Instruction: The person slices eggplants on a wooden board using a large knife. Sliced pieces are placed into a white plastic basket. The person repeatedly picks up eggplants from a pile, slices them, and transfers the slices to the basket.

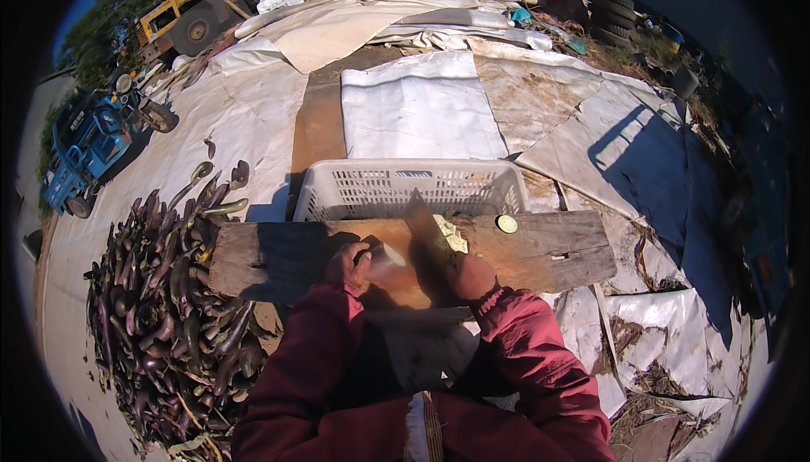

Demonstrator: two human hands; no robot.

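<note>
A weathered wooden plank (538,253) lies across a white plastic crate (411,168). My left hand (348,267) grips a piece of eggplant (385,258), its pale cut end facing right, on the left half of the plank. My right hand (473,275) is closed round the handle of a broad-bladed knife (427,224), whose blade points away from me. Pale cut pieces (450,233) of eggplant rest against the right side of the blade. One round slice (507,224) lies near the plank's far edge. The knife's handle is hidden in my fist.
A large heap of purple eggplants (183,310) lies on the ground at the left. White sheeting (417,107) covers the ground ahead. Further off stand a blue three-wheeled vehicle (95,139), a yellow wheel loader (190,12) and stacked tyres (612,12).
</note>
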